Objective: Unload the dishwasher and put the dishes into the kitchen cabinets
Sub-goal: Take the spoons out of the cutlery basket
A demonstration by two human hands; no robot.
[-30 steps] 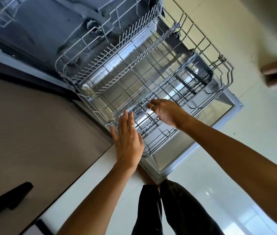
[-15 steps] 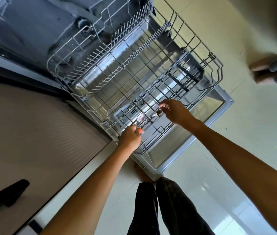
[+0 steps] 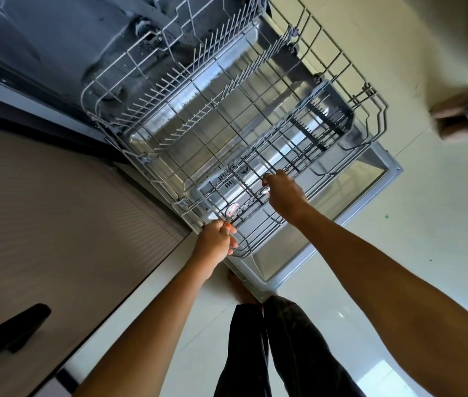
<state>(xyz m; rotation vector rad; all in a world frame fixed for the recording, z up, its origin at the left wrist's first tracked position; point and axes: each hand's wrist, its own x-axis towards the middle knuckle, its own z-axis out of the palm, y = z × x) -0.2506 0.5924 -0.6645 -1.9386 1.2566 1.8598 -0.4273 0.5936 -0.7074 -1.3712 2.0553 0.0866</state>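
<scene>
The dishwasher's lower wire rack (image 3: pixel 376 116) is pulled out over the open door (image 3: pixel 381 179); its plate tines hold nothing. A wire cutlery basket (image 3: pixel 298 156) lies along the rack's near side. My left hand (image 3: pixel 215 243) is at the rack's near corner and grips a metal spoon (image 3: pixel 232 210) whose bowl bears a red-and-white sticker. My right hand (image 3: pixel 284 196) reaches into the cutlery basket, its fingers curled round a small shiny metal utensil (image 3: pixel 265 192), most of which is hidden.
A brown cabinet front (image 3: pixel 69 224) with a black handle (image 3: pixel 6 330) fills the left side. My legs in black trousers (image 3: pixel 255 353) stand by the door's near corner. Another person's feet (image 3: pixel 456 118) are on the pale floor at the upper right.
My left hand, flat and open at the rack's edge a second ago, has curled round the spoon. My right hand has shifted slightly along the cutlery basket and closed on a utensil.
</scene>
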